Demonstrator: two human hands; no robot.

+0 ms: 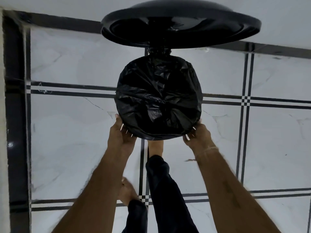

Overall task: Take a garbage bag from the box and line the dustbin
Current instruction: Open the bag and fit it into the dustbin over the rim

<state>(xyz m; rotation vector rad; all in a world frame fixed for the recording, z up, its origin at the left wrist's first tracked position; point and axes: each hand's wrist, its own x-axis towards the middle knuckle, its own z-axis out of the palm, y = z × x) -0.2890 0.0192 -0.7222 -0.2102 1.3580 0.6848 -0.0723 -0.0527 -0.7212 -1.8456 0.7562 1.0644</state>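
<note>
A round black dustbin stands on the tiled floor with its lid (180,22) swung up and open behind it. A black garbage bag (158,98) is stretched over the bin's mouth and sags crumpled into the middle. My left hand (122,132) grips the bag's edge at the near left of the rim. My right hand (196,133) grips it at the near right. The bin's body is hidden under the bag. No box is in view.
My right foot (155,147) is pressed against the bin's base, and my left foot (127,190) stands further back. A dark skirting (15,98) and wall run along the left. White marble tiles with black stripes surround the bin.
</note>
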